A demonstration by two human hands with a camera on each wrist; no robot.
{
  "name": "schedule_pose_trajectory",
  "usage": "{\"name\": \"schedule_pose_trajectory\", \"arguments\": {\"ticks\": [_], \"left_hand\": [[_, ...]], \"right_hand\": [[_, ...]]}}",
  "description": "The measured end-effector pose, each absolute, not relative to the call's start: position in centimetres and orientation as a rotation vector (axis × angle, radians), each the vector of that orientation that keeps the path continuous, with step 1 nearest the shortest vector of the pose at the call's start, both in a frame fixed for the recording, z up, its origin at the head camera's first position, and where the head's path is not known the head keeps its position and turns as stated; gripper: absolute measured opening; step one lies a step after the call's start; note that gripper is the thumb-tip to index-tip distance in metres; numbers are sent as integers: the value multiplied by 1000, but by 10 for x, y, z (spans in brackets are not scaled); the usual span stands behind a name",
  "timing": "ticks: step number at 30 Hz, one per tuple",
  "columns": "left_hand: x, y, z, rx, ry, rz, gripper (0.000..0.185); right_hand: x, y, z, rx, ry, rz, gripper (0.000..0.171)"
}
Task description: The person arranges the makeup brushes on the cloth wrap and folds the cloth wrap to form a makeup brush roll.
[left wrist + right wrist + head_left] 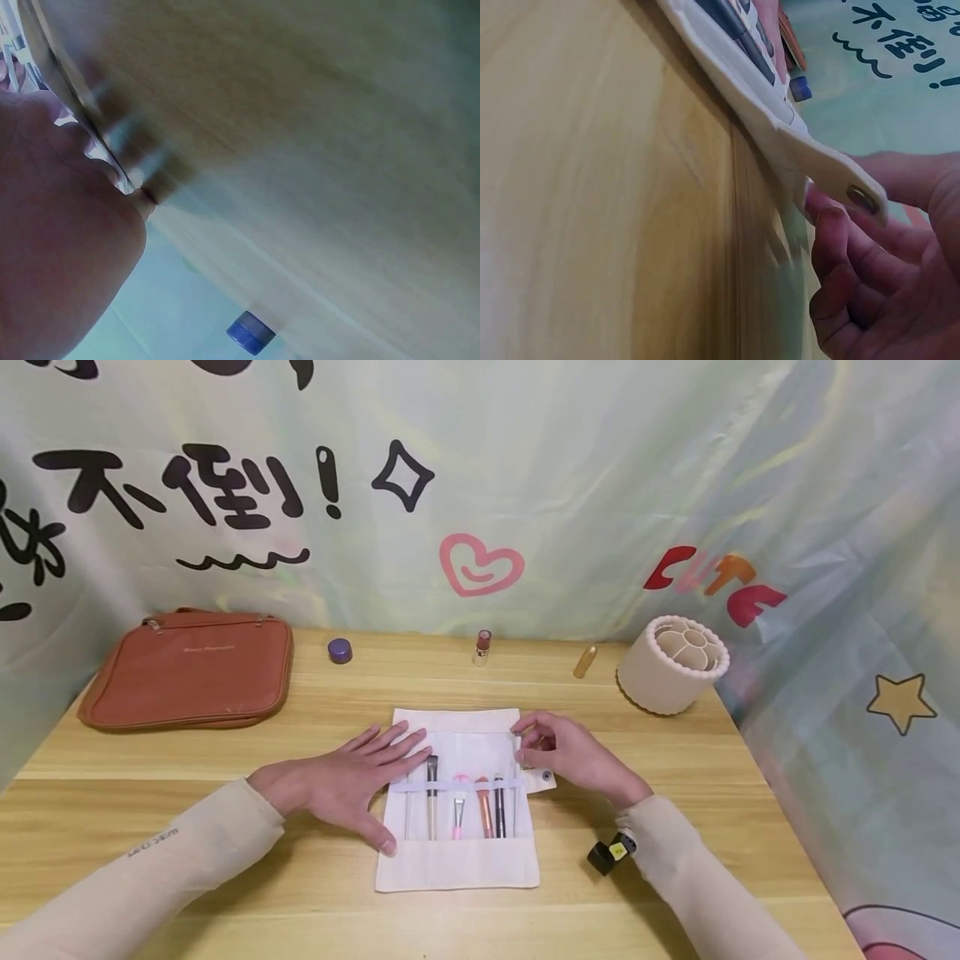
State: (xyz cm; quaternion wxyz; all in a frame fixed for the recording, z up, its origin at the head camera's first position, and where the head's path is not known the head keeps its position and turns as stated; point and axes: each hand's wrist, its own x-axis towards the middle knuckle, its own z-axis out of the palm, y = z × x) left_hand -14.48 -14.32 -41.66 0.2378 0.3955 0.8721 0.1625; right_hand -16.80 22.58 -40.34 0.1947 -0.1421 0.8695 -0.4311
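A: Nearest you, the cloth roll (459,860) lies open flat at the front middle of the table (112,760), its long side running away from you. The brushes (457,802) sit side by side under the elastic band, handles toward you, heads pointing to the far edge.

B: And your hands?

A: Your left hand (348,781) lies flat, fingers straight and spread, pressing the roll's left edge. Your right hand (573,752) has its fingers curled at the right edge, right by the snap tab (840,176); the wrist view shows fingertips under the tab's edge, though a firm pinch I can't confirm.

B: So which step is this?

A: It looks like working the roll's flaps. Next, you'd want a sure hold on that tab while the left keeps the cloth from sliding.

B: Farther back?

A: Brown pouch (187,668), purple jar (340,650), lipstick (482,646), round holder (671,664).
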Motion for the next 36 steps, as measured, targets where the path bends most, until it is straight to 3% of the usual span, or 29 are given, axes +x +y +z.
{"name": "schedule_pose_trajectory", "arguments": {"ticks": [11,26,31,36], "left_hand": [[-145,-144,-418,1075,2388,450,132],[-144,-143,-415,1071,2387,455,132],[-145,-143,-416,1072,2386,456,132],[-144,-143,-416,1068,2385,453,132]], "right_hand": [[-160,221,-410,-516,2438,-1045,13],[-153,216,-409,-506,2576,-972,10],[-146,219,-409,-527,2602,-991,26],[-132,223,-407,-701,2654,-907,62]]}}
